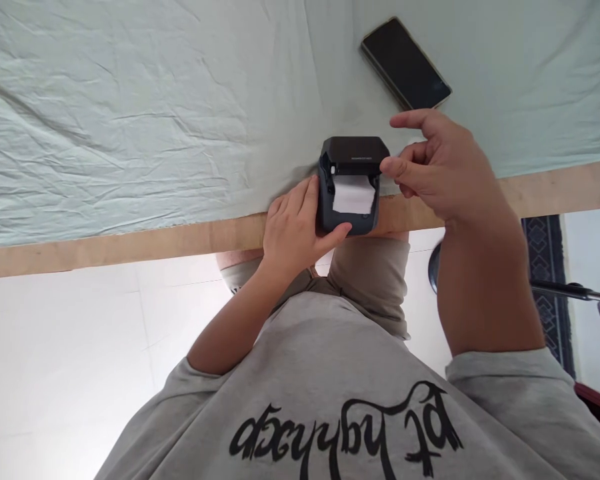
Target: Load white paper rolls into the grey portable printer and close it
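Observation:
A small dark thermal printer (349, 222) sits at the near edge of the cloth-covered surface, its black lid (357, 152) raised. White paper (353, 195) shows in the opening below the lid. My left hand (296, 220) holds the printer at its left side, fingers along the wall and thumb across the near edge. On the other side, my right hand (433, 160) hovers with thumb and index finger spread apart. Its thumb tip is close to the lid's right end; whether they touch I cannot tell. Nothing shows between those fingers.
A smartphone (405, 63) with a dark screen lies on the pale green cloth (155, 120) beyond my right hand. The wooden edge (180, 237) runs across in front of my legs. At the right are a metal pole (570, 290) and a dark patterned mat (545, 253).

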`<control>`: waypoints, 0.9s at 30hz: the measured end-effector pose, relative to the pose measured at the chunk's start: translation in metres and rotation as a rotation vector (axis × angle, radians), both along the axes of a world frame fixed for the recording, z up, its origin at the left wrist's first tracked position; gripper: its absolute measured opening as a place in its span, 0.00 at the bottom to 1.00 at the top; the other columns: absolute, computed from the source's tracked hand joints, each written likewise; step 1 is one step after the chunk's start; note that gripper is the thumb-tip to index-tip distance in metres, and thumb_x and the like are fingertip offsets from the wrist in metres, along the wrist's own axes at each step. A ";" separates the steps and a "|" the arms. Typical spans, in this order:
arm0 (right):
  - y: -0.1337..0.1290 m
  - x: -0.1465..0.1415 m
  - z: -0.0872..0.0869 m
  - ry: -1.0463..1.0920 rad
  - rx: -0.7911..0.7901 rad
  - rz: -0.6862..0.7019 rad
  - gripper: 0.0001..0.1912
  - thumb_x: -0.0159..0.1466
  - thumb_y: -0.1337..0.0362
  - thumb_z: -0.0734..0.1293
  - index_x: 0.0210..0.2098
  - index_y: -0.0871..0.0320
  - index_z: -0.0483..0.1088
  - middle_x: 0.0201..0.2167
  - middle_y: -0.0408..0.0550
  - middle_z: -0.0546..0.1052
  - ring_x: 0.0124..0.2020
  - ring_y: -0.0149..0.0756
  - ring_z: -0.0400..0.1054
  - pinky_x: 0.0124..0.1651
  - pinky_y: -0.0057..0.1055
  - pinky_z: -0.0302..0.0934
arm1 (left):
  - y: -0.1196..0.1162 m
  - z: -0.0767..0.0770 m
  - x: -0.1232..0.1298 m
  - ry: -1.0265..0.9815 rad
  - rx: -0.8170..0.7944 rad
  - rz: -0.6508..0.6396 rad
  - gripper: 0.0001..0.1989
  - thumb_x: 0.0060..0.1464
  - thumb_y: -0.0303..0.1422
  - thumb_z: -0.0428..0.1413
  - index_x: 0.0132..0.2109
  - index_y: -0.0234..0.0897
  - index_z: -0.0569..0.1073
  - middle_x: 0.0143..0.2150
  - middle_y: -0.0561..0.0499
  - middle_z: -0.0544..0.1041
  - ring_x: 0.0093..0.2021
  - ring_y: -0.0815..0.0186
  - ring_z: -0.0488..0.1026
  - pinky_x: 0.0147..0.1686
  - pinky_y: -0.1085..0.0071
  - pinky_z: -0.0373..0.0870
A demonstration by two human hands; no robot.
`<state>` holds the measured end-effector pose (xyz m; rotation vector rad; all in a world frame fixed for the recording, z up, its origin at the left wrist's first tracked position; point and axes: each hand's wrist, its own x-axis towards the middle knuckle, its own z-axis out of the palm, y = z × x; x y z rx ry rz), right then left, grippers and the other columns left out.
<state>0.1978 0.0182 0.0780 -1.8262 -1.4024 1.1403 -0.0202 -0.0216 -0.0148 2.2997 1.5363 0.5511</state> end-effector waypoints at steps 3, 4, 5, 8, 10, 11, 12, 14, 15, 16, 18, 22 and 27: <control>-0.001 -0.004 -0.005 0.094 0.053 -0.058 0.23 0.65 0.64 0.74 0.56 0.52 0.65 0.20 0.31 0.70 0.17 0.26 0.61 0.24 0.28 0.54 | 0.000 0.000 0.000 0.002 0.001 0.002 0.48 0.63 0.63 0.51 0.73 0.26 0.63 0.70 0.33 0.71 0.67 0.44 0.72 0.65 0.56 0.66; -0.001 -0.006 -0.007 0.121 0.104 -0.081 0.20 0.66 0.62 0.73 0.53 0.52 0.63 0.20 0.32 0.71 0.16 0.26 0.60 0.22 0.29 0.53 | 0.000 0.000 0.000 0.004 0.001 0.002 0.48 0.63 0.63 0.51 0.73 0.26 0.63 0.70 0.32 0.71 0.67 0.44 0.72 0.65 0.55 0.66; -0.001 -0.010 -0.009 0.136 0.162 -0.102 0.17 0.66 0.62 0.72 0.49 0.51 0.61 0.21 0.32 0.72 0.16 0.28 0.61 0.21 0.29 0.51 | 0.000 0.000 0.000 0.007 0.002 0.002 0.48 0.63 0.63 0.51 0.73 0.26 0.63 0.70 0.32 0.71 0.67 0.44 0.72 0.66 0.56 0.66; 0.000 -0.019 -0.015 0.121 0.329 -0.163 0.15 0.65 0.64 0.70 0.39 0.49 0.56 0.23 0.35 0.74 0.23 0.32 0.68 0.22 0.30 0.55 | 0.000 0.000 0.001 0.018 0.015 0.005 0.48 0.63 0.62 0.52 0.73 0.25 0.63 0.70 0.32 0.71 0.67 0.45 0.72 0.66 0.56 0.65; 0.003 -0.022 -0.018 -0.005 0.384 -0.118 0.14 0.63 0.66 0.70 0.35 0.50 0.57 0.28 0.38 0.77 0.27 0.32 0.70 0.29 0.32 0.62 | -0.001 0.001 0.001 0.021 0.014 0.004 0.48 0.63 0.62 0.52 0.73 0.25 0.63 0.70 0.33 0.71 0.67 0.45 0.72 0.66 0.56 0.65; 0.004 -0.022 -0.019 -0.109 0.392 -0.052 0.13 0.62 0.66 0.70 0.34 0.51 0.59 0.31 0.39 0.79 0.27 0.32 0.69 0.33 0.35 0.65 | -0.001 0.001 0.001 0.021 0.009 0.003 0.48 0.64 0.62 0.51 0.73 0.25 0.63 0.70 0.33 0.71 0.68 0.45 0.71 0.66 0.56 0.65; 0.006 -0.022 -0.019 -0.227 0.382 0.033 0.10 0.62 0.67 0.70 0.32 0.52 0.62 0.33 0.39 0.80 0.27 0.32 0.68 0.38 0.37 0.67 | -0.001 0.001 0.000 0.020 0.006 0.000 0.48 0.64 0.62 0.51 0.73 0.25 0.63 0.70 0.33 0.71 0.68 0.45 0.71 0.66 0.56 0.65; 0.011 -0.020 -0.018 -0.439 0.315 0.229 0.06 0.61 0.67 0.70 0.33 0.52 0.68 0.37 0.41 0.82 0.31 0.35 0.70 0.47 0.42 0.68 | -0.001 0.000 0.001 0.013 0.011 -0.002 0.48 0.64 0.63 0.49 0.73 0.25 0.62 0.70 0.32 0.71 0.68 0.44 0.71 0.65 0.55 0.66; 0.014 -0.019 -0.017 -0.506 0.270 0.317 0.05 0.60 0.68 0.70 0.34 0.52 0.71 0.39 0.42 0.82 0.35 0.38 0.72 0.49 0.44 0.68 | 0.000 -0.001 0.001 0.009 0.019 -0.001 0.49 0.64 0.64 0.48 0.73 0.25 0.63 0.70 0.31 0.71 0.67 0.44 0.72 0.65 0.55 0.66; 0.017 -0.018 -0.016 -0.559 0.224 0.396 0.08 0.59 0.69 0.70 0.37 0.51 0.74 0.40 0.42 0.83 0.39 0.41 0.74 0.49 0.44 0.68 | 0.000 -0.002 0.001 0.004 0.027 0.001 0.49 0.64 0.64 0.47 0.73 0.25 0.63 0.70 0.31 0.71 0.67 0.44 0.72 0.65 0.55 0.66; 0.025 -0.018 -0.015 -0.640 0.156 0.525 0.16 0.58 0.70 0.71 0.44 0.48 0.76 0.42 0.43 0.82 0.43 0.44 0.74 0.47 0.43 0.68 | 0.000 -0.003 0.000 -0.001 0.036 0.003 0.49 0.65 0.64 0.46 0.73 0.25 0.63 0.70 0.31 0.71 0.67 0.43 0.72 0.64 0.54 0.66; 0.039 -0.022 -0.008 -0.700 0.093 0.599 0.20 0.54 0.70 0.75 0.46 0.48 0.77 0.33 0.43 0.78 0.35 0.36 0.67 0.40 0.34 0.62 | 0.000 -0.004 -0.003 -0.004 0.041 -0.040 0.50 0.65 0.66 0.41 0.73 0.25 0.61 0.70 0.30 0.70 0.69 0.43 0.70 0.66 0.54 0.65; 0.025 -0.015 0.016 -0.627 0.128 0.542 0.20 0.54 0.67 0.75 0.46 0.49 0.76 0.38 0.42 0.80 0.30 0.29 0.60 0.39 0.35 0.59 | -0.001 -0.004 -0.006 -0.024 0.057 -0.086 0.52 0.67 0.65 0.29 0.74 0.22 0.60 0.71 0.29 0.69 0.70 0.45 0.68 0.66 0.54 0.63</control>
